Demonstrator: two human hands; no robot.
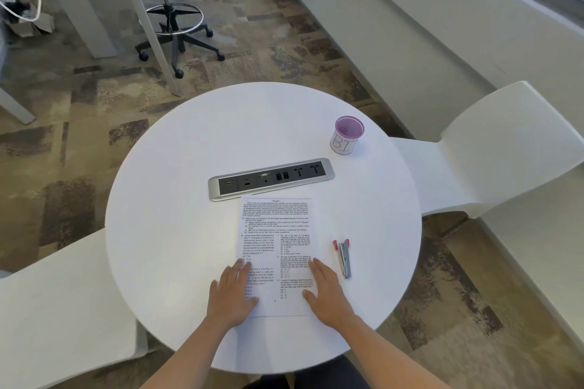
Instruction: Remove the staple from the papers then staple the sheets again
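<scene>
On the round white table point(177, 186), the printed white papers point(278, 249) lay near the front edge. The left hand point(232, 292) and right hand point(325, 290) rested flat and open on them, holding nothing. Just right lay the small silver stapler with pink ends point(343, 257).

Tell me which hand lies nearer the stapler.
The right hand, flat on the right edge of the papers. The stapler lies just to its right on the table; the left hand rests on the sheet's far side.
</scene>
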